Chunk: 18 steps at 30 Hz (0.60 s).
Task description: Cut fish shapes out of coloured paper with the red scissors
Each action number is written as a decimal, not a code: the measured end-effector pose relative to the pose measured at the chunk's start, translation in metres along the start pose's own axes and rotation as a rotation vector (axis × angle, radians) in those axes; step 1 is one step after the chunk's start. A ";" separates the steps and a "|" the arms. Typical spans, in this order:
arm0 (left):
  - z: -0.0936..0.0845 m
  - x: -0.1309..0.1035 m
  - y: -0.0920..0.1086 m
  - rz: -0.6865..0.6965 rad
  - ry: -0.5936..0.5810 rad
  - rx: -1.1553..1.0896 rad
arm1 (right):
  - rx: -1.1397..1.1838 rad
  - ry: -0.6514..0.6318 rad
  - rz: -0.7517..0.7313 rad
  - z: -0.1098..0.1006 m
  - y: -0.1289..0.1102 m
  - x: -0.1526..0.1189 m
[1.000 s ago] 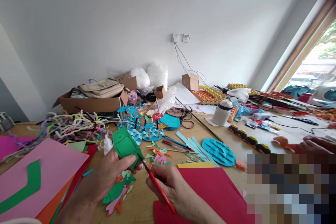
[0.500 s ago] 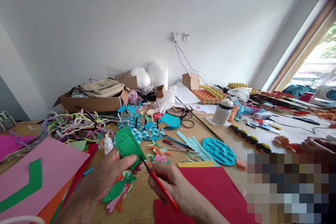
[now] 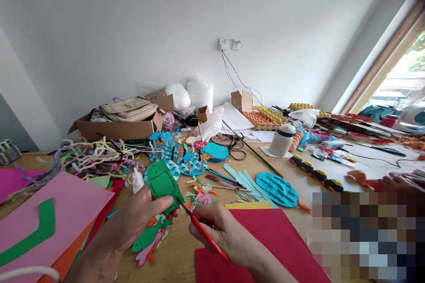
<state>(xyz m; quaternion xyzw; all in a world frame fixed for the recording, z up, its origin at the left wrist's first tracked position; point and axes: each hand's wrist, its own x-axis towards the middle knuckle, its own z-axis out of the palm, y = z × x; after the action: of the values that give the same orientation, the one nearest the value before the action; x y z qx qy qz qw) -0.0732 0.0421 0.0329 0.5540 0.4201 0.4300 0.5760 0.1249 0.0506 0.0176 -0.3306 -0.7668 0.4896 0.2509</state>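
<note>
My left hand (image 3: 133,223) pinches a green paper fish shape (image 3: 162,183) and holds it upright above the wooden table (image 3: 179,256). My right hand (image 3: 221,230) grips red-handled scissors (image 3: 202,233), whose blades meet the lower right edge of the green shape. Below the hands lies a small pile of cut paper fish (image 3: 149,241) in green, pink and orange. A red paper sheet (image 3: 265,239) lies under my right wrist.
Pink and orange sheets (image 3: 63,212) lie at left, with tangled pipe cleaners (image 3: 83,157) and a cardboard box (image 3: 116,128) behind. Blue wave discs (image 3: 277,189), paper strips, pencils and a white jar (image 3: 280,140) fill the middle. Another person's hand (image 3: 398,181) rests at right.
The view has shifted slightly. My right hand and the scissors have edged a little along the green shape's edge; my left hand keeps its hold.
</note>
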 end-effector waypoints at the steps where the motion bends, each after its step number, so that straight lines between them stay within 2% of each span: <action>1: 0.001 0.000 0.002 -0.007 0.004 0.001 | -0.004 0.001 -0.005 0.000 0.001 0.000; 6: 0.004 -0.003 0.010 -0.072 0.041 -0.013 | -0.040 0.003 -0.018 0.001 0.003 -0.001; 18: 0.006 -0.003 0.013 -0.093 0.036 0.004 | -0.129 -0.003 -0.052 -0.002 0.002 -0.001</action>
<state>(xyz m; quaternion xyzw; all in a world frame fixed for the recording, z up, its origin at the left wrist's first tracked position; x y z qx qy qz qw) -0.0692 0.0374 0.0462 0.5274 0.4565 0.4117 0.5865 0.1272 0.0516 0.0166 -0.3255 -0.8055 0.4329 0.2403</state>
